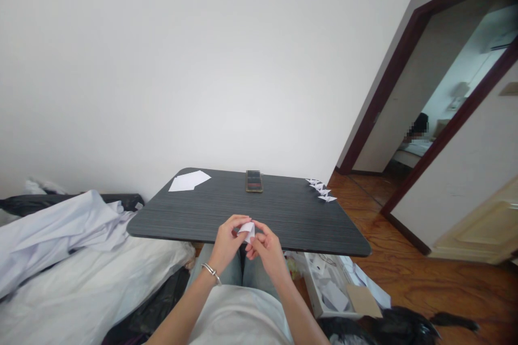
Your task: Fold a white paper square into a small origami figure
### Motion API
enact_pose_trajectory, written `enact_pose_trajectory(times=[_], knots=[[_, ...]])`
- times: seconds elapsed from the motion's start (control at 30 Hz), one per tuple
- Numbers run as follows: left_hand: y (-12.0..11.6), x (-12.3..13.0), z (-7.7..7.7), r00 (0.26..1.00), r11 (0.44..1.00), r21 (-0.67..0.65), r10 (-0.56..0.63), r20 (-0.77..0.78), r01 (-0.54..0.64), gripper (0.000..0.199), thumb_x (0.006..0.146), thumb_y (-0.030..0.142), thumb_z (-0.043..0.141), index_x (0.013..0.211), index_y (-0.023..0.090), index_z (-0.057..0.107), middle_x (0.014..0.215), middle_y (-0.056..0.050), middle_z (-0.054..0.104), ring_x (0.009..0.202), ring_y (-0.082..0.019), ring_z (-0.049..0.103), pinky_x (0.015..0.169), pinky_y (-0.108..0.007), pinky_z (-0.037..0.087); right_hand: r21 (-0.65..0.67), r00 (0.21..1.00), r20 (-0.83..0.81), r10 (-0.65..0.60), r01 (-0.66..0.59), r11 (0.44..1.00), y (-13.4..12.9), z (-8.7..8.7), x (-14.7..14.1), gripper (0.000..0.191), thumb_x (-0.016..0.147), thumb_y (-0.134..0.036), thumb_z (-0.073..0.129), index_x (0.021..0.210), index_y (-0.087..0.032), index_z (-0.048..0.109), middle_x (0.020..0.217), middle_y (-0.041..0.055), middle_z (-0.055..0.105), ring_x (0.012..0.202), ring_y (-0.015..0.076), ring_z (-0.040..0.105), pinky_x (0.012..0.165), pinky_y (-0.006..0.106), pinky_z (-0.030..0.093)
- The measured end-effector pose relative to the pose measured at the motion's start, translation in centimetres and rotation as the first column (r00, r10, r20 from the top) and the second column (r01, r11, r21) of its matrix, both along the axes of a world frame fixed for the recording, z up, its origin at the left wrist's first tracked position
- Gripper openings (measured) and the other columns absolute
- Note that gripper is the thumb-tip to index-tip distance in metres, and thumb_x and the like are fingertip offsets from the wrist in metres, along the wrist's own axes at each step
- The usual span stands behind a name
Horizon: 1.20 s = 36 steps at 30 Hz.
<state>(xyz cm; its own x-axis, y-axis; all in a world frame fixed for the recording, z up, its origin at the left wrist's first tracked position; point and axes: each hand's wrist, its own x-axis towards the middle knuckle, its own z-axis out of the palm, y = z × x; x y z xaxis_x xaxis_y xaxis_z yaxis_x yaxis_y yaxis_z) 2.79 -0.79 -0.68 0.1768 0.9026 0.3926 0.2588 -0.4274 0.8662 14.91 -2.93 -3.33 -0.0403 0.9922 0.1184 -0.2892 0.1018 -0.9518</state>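
A small folded piece of white paper (247,230) is held up between both hands, just above the near edge of the dark table (243,207). My left hand (229,237) pinches its left side; a metal bracelet circles that wrist. On the right side of the paper, my right hand (265,245) grips with thumb and fingers. Several small folded paper pieces (322,192) stand in a row at the table's right end. Flat white sheets (189,180) lie at the back left of the table.
A phone (254,181) lies at the table's back middle. White cloth and plastic bags (93,275) are heaped at the left. An open white box (318,294) with papers sits on the floor at the right, near a black bag. Beyond a doorway, a blurred figure shows.
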Motion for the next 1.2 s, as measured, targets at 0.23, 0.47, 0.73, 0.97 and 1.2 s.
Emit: enact_pose_trajectory(times=[0.23, 0.47, 0.73, 0.97, 1.2], knots=[[-0.1, -0.2, -0.2, 0.999, 0.999, 0.006, -0.031, -0.012, 0.031, 0.024, 0.075, 0.022, 0.052, 0.096, 0.019, 0.063, 0.1, -0.007, 0.061, 0.086, -0.018, 0.057, 0.064, -0.025, 0.047, 0.011, 0.997, -0.008, -0.075, 0.075, 0.997, 0.2, 0.0, 0.7, 0.022, 0.071, -0.029, 0.056, 0.086, -0.017, 0.045, 0.049, -0.0045, 0.059, 0.035, 0.0085, 0.052, 0.035, 0.017, 0.042], [0.2, -0.3, -0.8, 0.998, 0.997, -0.08, 0.003, 0.064, 0.002, 0.029, 0.079, 0.03, 0.048, 0.098, 0.014, 0.062, 0.094, -0.009, 0.065, 0.081, -0.018, 0.06, 0.065, -0.026, 0.049, 0.072, 0.997, 0.076, -0.035, 0.029, 0.997, 0.0, 0.0, 0.4, 0.025, 0.07, -0.036, 0.06, 0.082, -0.014, 0.057, 0.064, 0.0017, 0.062, 0.053, 0.0123, 0.059, 0.045, 0.021, 0.048], [0.3, 0.0, -1.1, 0.989, 0.99, -0.138, -0.011, 0.147, 0.032, 0.031, 0.077, 0.031, 0.05, 0.1, 0.014, 0.062, 0.096, -0.009, 0.067, 0.086, -0.021, 0.062, 0.078, -0.033, 0.049, 0.217, 0.931, 0.299, -0.21, 0.148, 0.965, -0.6, 0.2, 0.1, 0.018, 0.072, -0.034, 0.058, 0.074, -0.016, 0.06, 0.062, 0.0012, 0.061, 0.054, 0.0136, 0.057, 0.05, 0.024, 0.049], [0.3, 0.0, -1.5, 0.99, 0.988, -0.155, 0.017, 0.139, 0.005, 0.029, 0.076, 0.025, 0.049, 0.101, 0.014, 0.061, 0.095, -0.008, 0.068, 0.084, -0.02, 0.064, 0.075, -0.032, 0.051, 0.453, 0.787, 0.481, -0.386, 0.154, 0.878, -0.8, 0.3, 0.3, 0.016, 0.08, -0.028, 0.049, 0.074, -0.017, 0.061, 0.07, 0.0034, 0.06, 0.062, 0.0139, 0.056, 0.054, 0.022, 0.045], [0.4, -0.3, -1.8, 0.995, 0.989, -0.128, 0.077, 0.055, -0.07, 0.031, 0.074, 0.017, 0.046, 0.101, 0.018, 0.061, 0.088, -0.005, 0.068, 0.066, -0.015, 0.064, 0.057, -0.027, 0.054, 0.535, 0.698, 0.552, -0.456, 0.123, 0.836, -0.8, 0.0, 0.5, 0.018, 0.083, -0.026, 0.045, 0.075, -0.017, 0.059, 0.069, 0.0039, 0.06, 0.061, 0.0146, 0.056, 0.057, 0.023, 0.044]])
